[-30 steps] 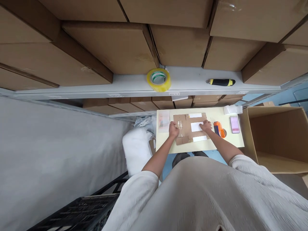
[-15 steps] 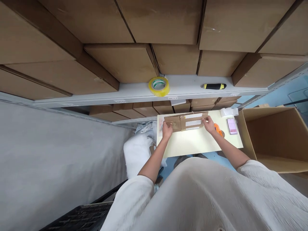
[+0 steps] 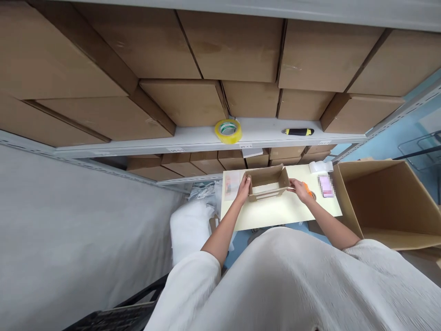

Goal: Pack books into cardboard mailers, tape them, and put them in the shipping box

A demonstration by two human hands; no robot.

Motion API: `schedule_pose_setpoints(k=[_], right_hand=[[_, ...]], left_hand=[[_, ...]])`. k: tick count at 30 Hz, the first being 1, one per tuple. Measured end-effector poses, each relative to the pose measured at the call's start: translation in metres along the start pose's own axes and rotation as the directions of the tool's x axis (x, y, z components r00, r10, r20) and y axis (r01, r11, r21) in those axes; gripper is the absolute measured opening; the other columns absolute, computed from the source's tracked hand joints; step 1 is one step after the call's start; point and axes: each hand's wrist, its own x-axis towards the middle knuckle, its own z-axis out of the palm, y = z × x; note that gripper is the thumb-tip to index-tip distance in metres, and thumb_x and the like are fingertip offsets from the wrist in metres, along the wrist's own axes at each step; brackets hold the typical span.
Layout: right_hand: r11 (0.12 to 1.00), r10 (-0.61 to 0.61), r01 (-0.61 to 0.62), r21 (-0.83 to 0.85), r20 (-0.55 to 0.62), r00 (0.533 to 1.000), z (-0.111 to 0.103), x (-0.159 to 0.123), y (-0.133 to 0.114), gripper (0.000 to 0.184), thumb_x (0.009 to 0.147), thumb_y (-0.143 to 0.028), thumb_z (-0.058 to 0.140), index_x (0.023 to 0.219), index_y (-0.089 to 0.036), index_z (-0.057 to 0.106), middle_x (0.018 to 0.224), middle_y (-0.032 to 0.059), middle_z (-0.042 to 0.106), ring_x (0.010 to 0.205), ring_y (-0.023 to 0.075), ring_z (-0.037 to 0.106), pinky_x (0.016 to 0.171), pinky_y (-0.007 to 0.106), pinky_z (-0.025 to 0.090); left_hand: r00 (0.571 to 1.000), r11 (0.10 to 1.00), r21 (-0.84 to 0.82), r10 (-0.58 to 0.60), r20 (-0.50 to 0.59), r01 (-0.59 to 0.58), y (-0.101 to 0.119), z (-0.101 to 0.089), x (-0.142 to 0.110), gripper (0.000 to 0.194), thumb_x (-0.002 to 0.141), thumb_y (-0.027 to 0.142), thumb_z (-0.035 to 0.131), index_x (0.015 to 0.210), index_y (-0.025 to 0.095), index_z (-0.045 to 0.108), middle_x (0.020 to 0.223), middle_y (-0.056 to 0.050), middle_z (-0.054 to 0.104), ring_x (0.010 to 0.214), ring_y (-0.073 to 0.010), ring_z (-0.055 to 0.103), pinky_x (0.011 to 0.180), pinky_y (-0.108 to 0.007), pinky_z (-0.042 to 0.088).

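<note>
A small brown cardboard box (image 3: 267,193) stands opened out above the pale yellow tabletop (image 3: 265,216), its four walls forming a rectangle around a pale surface. White strips show on its near wall. My left hand (image 3: 244,187) grips the left end, thumb at the upper edge. At the right end my right hand (image 3: 299,189) holds the wall or a flap, with its fingers partly hidden. Just beside the right hand lies an orange tape dispenser (image 3: 309,189), partly covered by that hand.
A yellow tape roll (image 3: 228,131) and a black-and-yellow utility knife (image 3: 299,132) lie on the shelf (image 3: 193,133) ahead, beneath stacked cartons (image 3: 241,46). A phone (image 3: 325,185) and white roll (image 3: 320,167) sit at the table's right. A large open carton (image 3: 389,202) stands beyond.
The cardboard box has gone from flattened to opened out into a rectangular shape. My left hand has shifted slightly right along with its left end. The head view has tilted up a little.
</note>
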Motion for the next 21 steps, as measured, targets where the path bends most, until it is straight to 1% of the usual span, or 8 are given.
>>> schedule_pose_setpoints(k=[2, 5, 10, 12, 14, 16, 18, 21], right_hand=[[1.0, 0.005, -0.005, -0.004, 0.008, 1.0, -0.001, -0.001, -0.002, 0.046, 0.103, -0.056, 0.044, 0.119, -0.024, 0.072, 0.123, 0.0111, 0.076, 0.113, 0.0247, 0.074, 0.093, 0.039, 0.065], [1.0, -0.014, 0.014, 0.011, 0.023, 1.0, -0.004, 0.002, -0.004, 0.043, 0.096, -0.062, 0.06, 0.112, -0.025, 0.071, 0.12, 0.0081, 0.076, 0.109, 0.0233, 0.073, 0.094, 0.039, 0.064], [0.994, -0.079, 0.083, -0.077, 0.055, 0.995, -0.005, 0.014, -0.005, 0.041, 0.084, -0.059, 0.074, 0.101, -0.023, 0.069, 0.105, 0.0059, 0.075, 0.096, 0.0219, 0.072, 0.09, 0.04, 0.063], [0.988, -0.085, 0.092, -0.121, 0.061, 0.995, -0.005, 0.019, -0.005, 0.042, 0.082, -0.054, 0.077, 0.107, -0.022, 0.069, 0.108, 0.0064, 0.073, 0.092, 0.0212, 0.071, 0.088, 0.04, 0.063], [0.986, -0.072, 0.081, -0.147, 0.065, 0.995, -0.004, 0.024, -0.007, 0.051, 0.079, -0.048, 0.078, 0.122, -0.022, 0.067, 0.117, 0.0074, 0.07, 0.088, 0.0198, 0.071, 0.082, 0.04, 0.064], [0.984, -0.073, 0.082, -0.159, 0.064, 0.995, -0.005, 0.029, -0.007, 0.068, 0.077, -0.041, 0.078, 0.141, -0.025, 0.06, 0.13, 0.0089, 0.064, 0.088, 0.019, 0.07, 0.079, 0.04, 0.065], [0.98, -0.1, 0.11, -0.168, 0.07, 0.993, -0.006, 0.034, -0.007, 0.085, 0.075, -0.034, 0.078, 0.155, -0.031, 0.051, 0.142, 0.0105, 0.058, 0.094, 0.0199, 0.07, 0.079, 0.04, 0.066], [0.971, -0.149, 0.165, -0.175, 0.1, 0.984, -0.007, 0.042, -0.004, 0.091, 0.071, -0.027, 0.077, 0.158, -0.035, 0.05, 0.152, 0.0115, 0.051, 0.1, 0.0217, 0.067, 0.078, 0.04, 0.067]], left_hand=[[1.0, 0.992, -0.122, -0.016, 0.014, 0.017, -0.002, 0.002, -0.002, 0.066, 0.113, 0.052, 0.043, 0.175, 0.032, 0.033, 0.173, -0.004, 0.049, 0.162, -0.0241, 0.043, 0.126, -0.035, 0.043], [1.0, 0.974, -0.228, 0.001, 0.03, 0.005, -0.005, 0.0, -0.005, 0.066, 0.11, 0.04, 0.05, 0.174, 0.033, 0.036, 0.17, -0.004, 0.053, 0.156, -0.0241, 0.051, 0.124, -0.037, 0.046], [1.0, 0.988, -0.157, -0.007, -0.025, 0.003, -0.01, -0.009, -0.006, 0.068, 0.098, 0.028, 0.064, 0.165, 0.029, 0.052, 0.162, -0.009, 0.058, 0.134, -0.0226, 0.065, 0.119, -0.037, 0.051], [0.999, 0.99, -0.14, -0.005, -0.036, 0.0, -0.01, -0.012, -0.006, 0.068, 0.095, 0.026, 0.066, 0.162, 0.028, 0.056, 0.156, -0.01, 0.061, 0.12, -0.0211, 0.069, 0.117, -0.039, 0.053], [1.0, 0.987, -0.158, 0.017, 0.003, -0.016, -0.01, -0.016, -0.006, 0.071, 0.092, 0.023, 0.065, 0.163, 0.028, 0.055, 0.153, -0.01, 0.063, 0.114, -0.0203, 0.07, 0.115, -0.041, 0.055], [0.996, 0.98, -0.197, 0.046, 0.072, -0.031, -0.01, -0.023, -0.007, 0.08, 0.088, 0.018, 0.064, 0.166, 0.029, 0.05, 0.157, -0.011, 0.061, 0.122, -0.0224, 0.069, 0.115, -0.043, 0.055], [0.982, 0.968, -0.248, 0.091, 0.167, -0.048, -0.013, -0.032, -0.008, 0.093, 0.081, 0.015, 0.065, 0.17, 0.033, 0.042, 0.166, -0.012, 0.054, 0.14, -0.0279, 0.062, 0.116, -0.048, 0.054], [0.927, 0.947, -0.313, 0.182, 0.329, -0.075, -0.019, -0.046, -0.014, 0.113, 0.074, 0.017, 0.074, 0.175, 0.038, 0.028, 0.177, -0.013, 0.038, 0.16, -0.0359, 0.042, 0.123, -0.056, 0.046]])
